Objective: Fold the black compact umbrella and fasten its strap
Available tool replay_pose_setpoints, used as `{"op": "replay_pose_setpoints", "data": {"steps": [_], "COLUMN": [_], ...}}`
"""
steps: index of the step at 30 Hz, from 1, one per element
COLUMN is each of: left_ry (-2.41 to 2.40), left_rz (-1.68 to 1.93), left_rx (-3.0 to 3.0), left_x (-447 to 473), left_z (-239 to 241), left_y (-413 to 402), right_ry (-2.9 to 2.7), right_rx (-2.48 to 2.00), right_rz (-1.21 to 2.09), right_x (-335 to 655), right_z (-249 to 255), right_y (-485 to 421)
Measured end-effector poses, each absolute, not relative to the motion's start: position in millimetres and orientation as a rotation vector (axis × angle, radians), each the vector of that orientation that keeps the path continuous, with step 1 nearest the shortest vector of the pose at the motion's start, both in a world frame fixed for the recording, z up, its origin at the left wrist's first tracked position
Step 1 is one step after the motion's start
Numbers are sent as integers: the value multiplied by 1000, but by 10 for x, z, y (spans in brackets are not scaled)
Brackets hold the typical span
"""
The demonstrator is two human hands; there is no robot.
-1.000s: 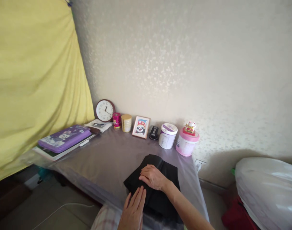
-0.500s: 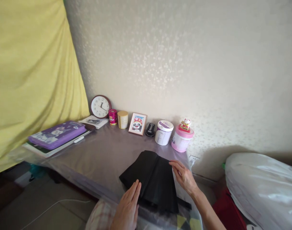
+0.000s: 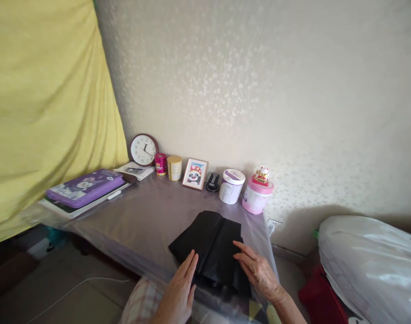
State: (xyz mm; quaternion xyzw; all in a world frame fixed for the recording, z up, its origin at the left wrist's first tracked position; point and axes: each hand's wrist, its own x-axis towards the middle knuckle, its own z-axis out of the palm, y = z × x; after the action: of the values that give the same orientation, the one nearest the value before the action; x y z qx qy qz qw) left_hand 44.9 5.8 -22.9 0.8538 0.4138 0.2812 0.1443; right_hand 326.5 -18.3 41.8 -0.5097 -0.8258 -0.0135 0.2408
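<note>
A black umbrella (image 3: 208,243), its cloth collapsed into flat pleats, lies near the front right part of the table. My left hand (image 3: 181,281) rests on its lower left side with fingers stretched out and close together. On the right side of the cloth, the slightly bent, parted fingertips of my right hand (image 3: 256,272) press down from above. The underside of the cloth and whatever lies beneath it are hidden.
Along the wall stand a clock (image 3: 144,150), a pink can (image 3: 160,164), a yellow-lidded jar (image 3: 174,168), a picture frame (image 3: 195,173), a black device (image 3: 212,182) and two tubs, one topped by a cat figurine (image 3: 261,175). A purple case (image 3: 86,186) lies left; a plastic-wrapped bundle (image 3: 370,261) stands right.
My right hand has moved down and slightly left, and the right panel of the cloth now lies further inward. A dark strap at the lower right is no longer visible. My left hand stays nearly still.
</note>
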Motion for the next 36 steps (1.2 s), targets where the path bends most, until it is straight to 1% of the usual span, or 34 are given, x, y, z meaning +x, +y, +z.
{"op": "replay_pose_setpoints", "data": {"steps": [5,11,15,21,25,31,36], "left_ry": [1181,1164,1146,1176,1232,1250,1270], "left_rz": [822,864,887,883,955,836,905], "left_rx": [2422,2463,2504,2598,2639,2711,2767], "left_x": [446,444,426,379,398,466,471], "left_z": [-246,-338,-411,-519,-466,-285,-347], "left_y": [62,100,149,187,157,112,130], "right_ry": [-2146,-2071,-2046,-2122,-2172,-2269,-2302], "right_rx": [-1296,-1127,-1112,-1228,-1315,-1333,-1328], "right_rz": [-6,-55,-89,-126,-166,-232,-200], "right_x": [3068,2608,2320,2062,2032,2035,2010], "right_z": [597,715,637,375,254,230,316], "right_y": [60,567,881,1132,1176,1195,1163]}}
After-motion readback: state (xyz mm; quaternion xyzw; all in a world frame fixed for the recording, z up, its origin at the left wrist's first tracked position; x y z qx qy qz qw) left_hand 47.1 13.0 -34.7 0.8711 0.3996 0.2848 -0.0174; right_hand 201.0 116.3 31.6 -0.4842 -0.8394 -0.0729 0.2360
